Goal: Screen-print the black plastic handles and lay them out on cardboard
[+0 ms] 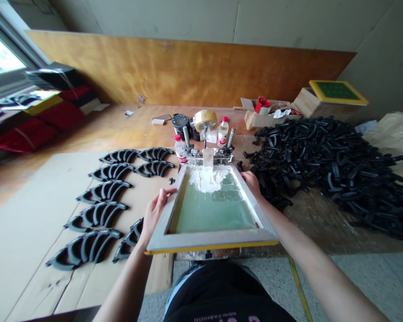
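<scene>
A silk-screen printing frame with a pale rim and greenish mesh is tilted up in front of me. White paste lies thick at the mesh's far end, below a pale squeegee or scraper. My left hand is closed at the frame's left side, with its fingertips against the rim. On the other side, further back, my right hand is closed at the right rim; some of its fingers are hidden. A metal clamp stand supports the far end. What lies under the frame is hidden.
Rows of curved black parts lie on cardboard to the left. A big heap of black parts covers the right. Behind the stand are red-capped bottles, a tape roll, a black tub and an open carton.
</scene>
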Available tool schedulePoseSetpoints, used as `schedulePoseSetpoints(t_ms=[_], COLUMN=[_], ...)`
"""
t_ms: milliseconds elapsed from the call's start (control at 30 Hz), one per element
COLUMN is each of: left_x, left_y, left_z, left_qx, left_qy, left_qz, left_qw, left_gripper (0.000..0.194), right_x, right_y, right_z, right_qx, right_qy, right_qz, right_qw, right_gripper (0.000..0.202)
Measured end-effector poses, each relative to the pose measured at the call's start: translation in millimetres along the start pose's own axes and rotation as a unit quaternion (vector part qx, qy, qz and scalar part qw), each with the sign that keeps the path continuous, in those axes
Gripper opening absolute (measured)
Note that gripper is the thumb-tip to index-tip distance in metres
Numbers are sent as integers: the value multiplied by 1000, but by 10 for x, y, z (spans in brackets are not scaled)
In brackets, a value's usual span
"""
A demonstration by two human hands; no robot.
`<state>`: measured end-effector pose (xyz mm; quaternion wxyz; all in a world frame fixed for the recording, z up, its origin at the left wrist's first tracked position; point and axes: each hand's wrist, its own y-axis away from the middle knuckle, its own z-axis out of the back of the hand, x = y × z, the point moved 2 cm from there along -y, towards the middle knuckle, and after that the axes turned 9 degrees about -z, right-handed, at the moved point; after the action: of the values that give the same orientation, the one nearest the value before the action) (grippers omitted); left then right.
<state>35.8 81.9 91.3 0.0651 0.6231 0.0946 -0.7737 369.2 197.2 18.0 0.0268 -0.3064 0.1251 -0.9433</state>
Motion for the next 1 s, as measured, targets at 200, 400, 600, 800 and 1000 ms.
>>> schedulePoseSetpoints(t_ms=[200,400,600,800,1000], left_x=[729,927,969,1047,1051], left_y=[269,247,265,256,244], left_z=[-77,-149,-135,-129,-112], left_qx=[43,22,5,35,41], left_qy=[-30,-49,-32,-35,-57], left_qz=[85,97,107,104,109], left_qw=[995,994,994,993,992], left_gripper=[76,71,64,70,74], right_x=[565,1056,875,838,739], right_y=[-437,-418,61,-6,245], right_z=[-41,-508,-379,-218,-375], right_qx=[-61,68,179,231,132], right_qy=[4,111,94,25,2], right_qz=[135,192,335,364,378], right_qw=[989,973,920,902,917], right_gripper=[52,17,19,13,26])
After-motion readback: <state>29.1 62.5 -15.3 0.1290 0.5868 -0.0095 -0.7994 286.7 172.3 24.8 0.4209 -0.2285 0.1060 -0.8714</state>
